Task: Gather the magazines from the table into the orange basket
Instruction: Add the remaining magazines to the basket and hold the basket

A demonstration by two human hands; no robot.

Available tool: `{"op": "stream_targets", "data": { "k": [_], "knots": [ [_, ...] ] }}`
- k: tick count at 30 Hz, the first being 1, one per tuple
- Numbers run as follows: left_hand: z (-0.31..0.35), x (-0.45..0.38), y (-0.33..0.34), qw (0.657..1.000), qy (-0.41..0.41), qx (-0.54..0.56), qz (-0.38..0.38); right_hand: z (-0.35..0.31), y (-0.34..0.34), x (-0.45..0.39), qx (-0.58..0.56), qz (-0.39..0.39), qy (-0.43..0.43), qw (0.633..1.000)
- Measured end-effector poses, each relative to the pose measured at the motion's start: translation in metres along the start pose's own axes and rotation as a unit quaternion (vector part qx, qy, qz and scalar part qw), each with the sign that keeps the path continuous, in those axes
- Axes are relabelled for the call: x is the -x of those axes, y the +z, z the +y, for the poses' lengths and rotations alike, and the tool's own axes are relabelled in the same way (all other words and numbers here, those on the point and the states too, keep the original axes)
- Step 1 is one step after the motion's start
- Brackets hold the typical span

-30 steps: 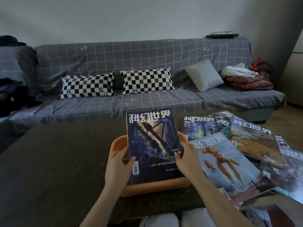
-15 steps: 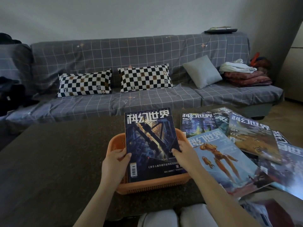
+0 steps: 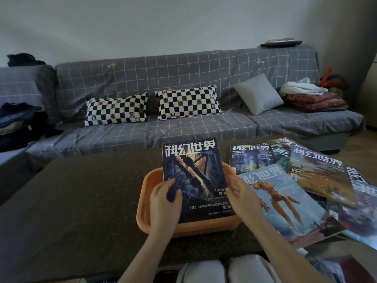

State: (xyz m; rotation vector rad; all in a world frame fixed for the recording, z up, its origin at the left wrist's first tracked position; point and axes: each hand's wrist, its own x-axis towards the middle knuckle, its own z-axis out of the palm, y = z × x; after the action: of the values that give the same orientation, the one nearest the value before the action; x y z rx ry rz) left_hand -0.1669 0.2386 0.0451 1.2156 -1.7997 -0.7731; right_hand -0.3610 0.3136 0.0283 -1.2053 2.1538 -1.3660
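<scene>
Both hands (image 3: 166,198) (image 3: 242,196) grip the dark magazine (image 3: 194,176)'s side edges over the orange basket (image 3: 144,201).

Orange basket (image 3: 145,203) floor under dark magazine (image 3: 193,176); rightmost magazine (image 3: 365,203) past the frame edge.

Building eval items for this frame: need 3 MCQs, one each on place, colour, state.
1. Where do the loose magazines lie relative to the basket?
A. left of it
B. right of it
C. on the sofa

2. Basket colour?
A. orange
B. green
C. white

3. The dark blue magazine is:
A. flat on the table
B. propped in the basket, touched by both hands
C. rolled up

Key: 1 B, they fan out on the table to its right. 2 A, orange rim and wall. 3 B, left hand and right hand sit at its edges.
</scene>
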Motion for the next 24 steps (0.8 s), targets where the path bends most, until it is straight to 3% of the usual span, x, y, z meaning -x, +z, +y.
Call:
{"op": "stream_targets", "data": {
  "k": [5, 10, 16, 20, 24],
  "knots": [
    [0.034, 0.018, 0.032, 0.996, 0.014, 0.073, -0.046, 0.016, -0.039, 0.015, 0.017, 0.06, -0.009, 0.998],
    [0.074, 0.051, 0.085, 0.981, 0.046, 0.121, -0.147, 0.039, -0.088, 0.025, -0.005, 0.116, 0.025, 0.993],
    [0.088, 0.083, 0.154, 0.941, -0.028, 0.14, -0.305, 0.089, -0.137, 0.028, 0.122, 0.136, 0.11, 0.977],
    [0.082, 0.09, 0.182, 0.943, -0.095, 0.1, -0.303, 0.121, -0.161, 0.024, 0.247, 0.105, 0.186, 0.945],
    [0.074, 0.089, 0.196, 0.95, -0.125, 0.105, -0.266, 0.144, -0.17, 0.017, 0.271, 0.07, 0.232, 0.931]
  ]
}}
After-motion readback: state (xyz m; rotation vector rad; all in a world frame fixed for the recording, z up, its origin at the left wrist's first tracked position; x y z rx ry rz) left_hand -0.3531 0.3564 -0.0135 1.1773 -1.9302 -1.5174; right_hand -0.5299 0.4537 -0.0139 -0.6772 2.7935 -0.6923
